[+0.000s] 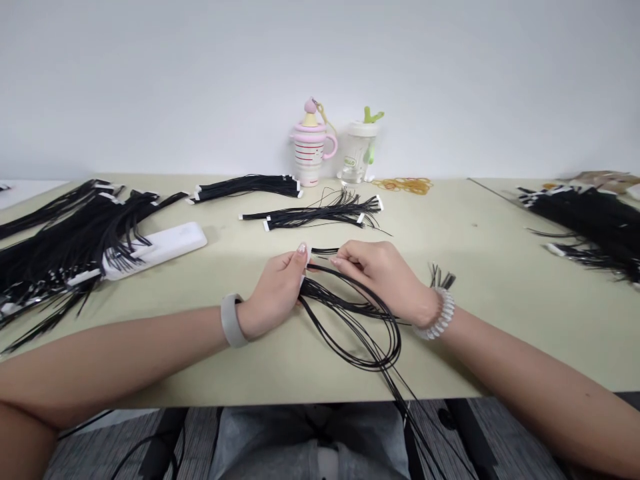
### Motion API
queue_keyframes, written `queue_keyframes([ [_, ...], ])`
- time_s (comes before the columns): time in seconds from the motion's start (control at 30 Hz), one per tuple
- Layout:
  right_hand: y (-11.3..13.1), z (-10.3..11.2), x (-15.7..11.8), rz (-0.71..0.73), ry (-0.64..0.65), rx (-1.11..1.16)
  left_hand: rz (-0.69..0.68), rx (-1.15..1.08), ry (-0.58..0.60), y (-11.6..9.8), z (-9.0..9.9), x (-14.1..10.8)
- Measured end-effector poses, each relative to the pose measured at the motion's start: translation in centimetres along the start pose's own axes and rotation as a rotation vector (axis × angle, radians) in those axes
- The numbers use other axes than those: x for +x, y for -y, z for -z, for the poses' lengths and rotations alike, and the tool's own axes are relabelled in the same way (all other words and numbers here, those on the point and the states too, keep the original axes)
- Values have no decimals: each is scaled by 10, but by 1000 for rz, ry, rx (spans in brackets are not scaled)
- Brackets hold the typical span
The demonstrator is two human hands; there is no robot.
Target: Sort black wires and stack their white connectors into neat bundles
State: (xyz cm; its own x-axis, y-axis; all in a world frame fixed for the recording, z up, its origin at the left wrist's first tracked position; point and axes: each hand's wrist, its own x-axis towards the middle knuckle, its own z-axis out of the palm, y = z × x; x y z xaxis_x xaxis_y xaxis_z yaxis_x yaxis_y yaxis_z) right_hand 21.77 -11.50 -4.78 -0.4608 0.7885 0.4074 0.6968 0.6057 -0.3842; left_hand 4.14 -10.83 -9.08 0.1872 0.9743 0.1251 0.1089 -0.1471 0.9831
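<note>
Near the middle of the table, my left hand (277, 288) is closed on a white connector (308, 257) with black wires running out to the right. My right hand (384, 275) pinches the thin black wires a short way right of that connector. Below my hands, the black wires (394, 340) curve in a loop, and some hang over the table's front edge. Loose wire ends (442, 276) show behind my right wrist.
Black wire bundles (310, 215) lie beyond my hands, with larger piles at left (65, 233) and right (590, 220). A white case (175, 244) sits left. A pink cup (309, 153), clear cup (358, 153) and rubber bands (405, 185) are by the wall.
</note>
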Motion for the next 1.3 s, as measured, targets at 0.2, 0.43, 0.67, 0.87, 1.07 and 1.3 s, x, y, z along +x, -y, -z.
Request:
queue_keyframes([
  [0.2, -1, -5, 2, -27, -5, -30, -15, 37, 0, 0, 0, 0],
  [0.43, -3, -5, 4, 39, -10, -8, -23, 146, 14, -11, -1, -3],
  [0.67, -2, -9, 3, 85, -32, -80, -80, 216, 30, -15, -2, -6],
  [0.87, 1, -11, 1, 132, 5, -188, -170, 261, 89, -20, -3, -8],
  [1.07, 12, -7, 0, 256, 87, -530, -227, 373, 82, -15, -3, -8],
  [1.3, 14, 24, 6, 354, -66, -432, -451, 933, 117, -31, 7, 7],
])
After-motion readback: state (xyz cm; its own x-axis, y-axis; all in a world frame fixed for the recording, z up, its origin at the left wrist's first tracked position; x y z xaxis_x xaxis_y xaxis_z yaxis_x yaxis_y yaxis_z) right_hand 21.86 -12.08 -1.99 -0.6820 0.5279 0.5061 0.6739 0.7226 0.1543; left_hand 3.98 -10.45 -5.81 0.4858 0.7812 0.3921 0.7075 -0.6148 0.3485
